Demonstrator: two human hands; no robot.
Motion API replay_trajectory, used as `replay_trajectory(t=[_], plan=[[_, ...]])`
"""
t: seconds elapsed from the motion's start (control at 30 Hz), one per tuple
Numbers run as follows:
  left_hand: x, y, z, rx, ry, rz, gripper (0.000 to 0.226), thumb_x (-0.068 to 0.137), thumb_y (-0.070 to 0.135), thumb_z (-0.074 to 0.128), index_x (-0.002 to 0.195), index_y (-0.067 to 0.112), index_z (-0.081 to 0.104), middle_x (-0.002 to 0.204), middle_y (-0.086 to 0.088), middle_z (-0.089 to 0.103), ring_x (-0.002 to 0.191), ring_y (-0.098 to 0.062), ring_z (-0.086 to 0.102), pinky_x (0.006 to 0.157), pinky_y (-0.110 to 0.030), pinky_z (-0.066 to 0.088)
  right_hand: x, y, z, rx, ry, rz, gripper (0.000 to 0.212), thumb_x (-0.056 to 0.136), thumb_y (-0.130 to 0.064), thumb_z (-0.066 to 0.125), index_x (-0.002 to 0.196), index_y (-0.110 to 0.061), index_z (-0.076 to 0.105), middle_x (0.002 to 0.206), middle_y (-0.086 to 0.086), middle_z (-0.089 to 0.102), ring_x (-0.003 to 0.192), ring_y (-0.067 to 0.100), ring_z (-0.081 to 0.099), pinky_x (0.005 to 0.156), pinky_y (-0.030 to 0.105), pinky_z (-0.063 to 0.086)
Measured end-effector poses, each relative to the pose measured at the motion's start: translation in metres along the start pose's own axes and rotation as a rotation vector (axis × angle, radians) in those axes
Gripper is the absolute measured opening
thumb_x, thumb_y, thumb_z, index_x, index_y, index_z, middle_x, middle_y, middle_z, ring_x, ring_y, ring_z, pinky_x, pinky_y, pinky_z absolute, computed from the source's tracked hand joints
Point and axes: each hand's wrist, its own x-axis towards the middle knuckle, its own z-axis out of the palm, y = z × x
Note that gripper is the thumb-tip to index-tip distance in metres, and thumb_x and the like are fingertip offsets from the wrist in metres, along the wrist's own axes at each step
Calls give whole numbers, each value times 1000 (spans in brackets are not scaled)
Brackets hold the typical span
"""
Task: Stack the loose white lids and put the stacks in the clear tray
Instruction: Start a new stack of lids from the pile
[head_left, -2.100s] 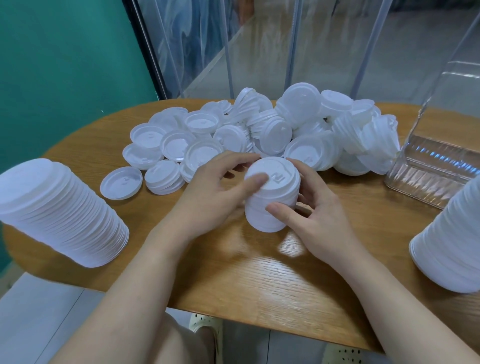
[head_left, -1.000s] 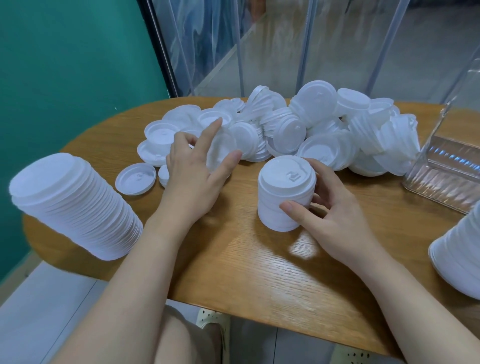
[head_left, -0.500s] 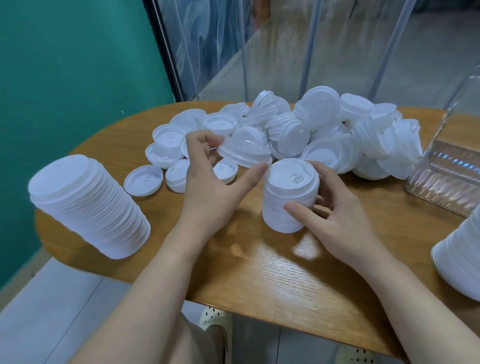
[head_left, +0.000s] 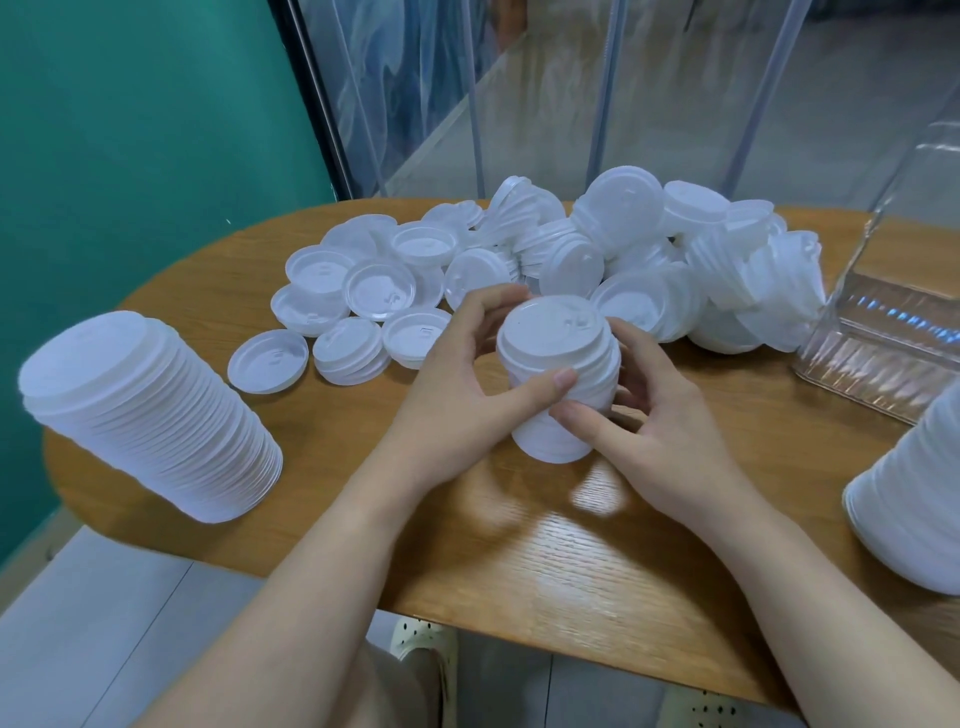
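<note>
White loose lids (head_left: 519, 270) behind held stack (head_left: 558, 374), tray (head_left: 883, 358) perhaps empty.

A wooden table (head_left: 597, 561) was covered with loose lids (head_left: 379, 291), three lid stacks (head_left: 156, 421), and a clear tray (head_left: 883, 358).

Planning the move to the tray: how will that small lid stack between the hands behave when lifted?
The small lid stack is probably light: thin plastic lids. Its upper lids sit offset, so it may shear or lean if squeezed unevenly. The left hand and right hand grip opposite sides, which should steady it.
</note>
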Motion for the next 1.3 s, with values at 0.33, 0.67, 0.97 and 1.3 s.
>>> replay_trajectory(t=[0.33,0.67,0.97,1.3], plan=[[1,5,0,163,-26,16,63,81,40,85,136,34,56,128,24,62,124,5,54,106,-16,42,0,1,1,0,-10,12,68,80,-40,81,142,-32,53,127,-21,68,120,1,64,93,26,57],[4,4,-2,352,-81,113,68,82,55,76,140,27,55,132,22,58,125,6,50,103,-10,37,-1,1,1,-10,3,3,76,76,-49,79,144,-42,46,129,-26,65,122,1,63,94,25,56],[24,-38,-57,839,101,-102,62,101,56,51,152,22,44,152,0,47,141,-20,35,119,-41,21,-1,-4,-1,-37,1,16,76,69,-54,78,137,-57,46,126,-33,62,122,-4,60,93,20,53],[24,-45,-74,1006,-9,-17,38,89,62,66,113,34,74,150,4,49,141,-16,29,116,-38,12,0,-4,0,-38,10,26,75,67,-53,78,136,-56,47,125,-32,64,121,-3,61,91,18,54]])
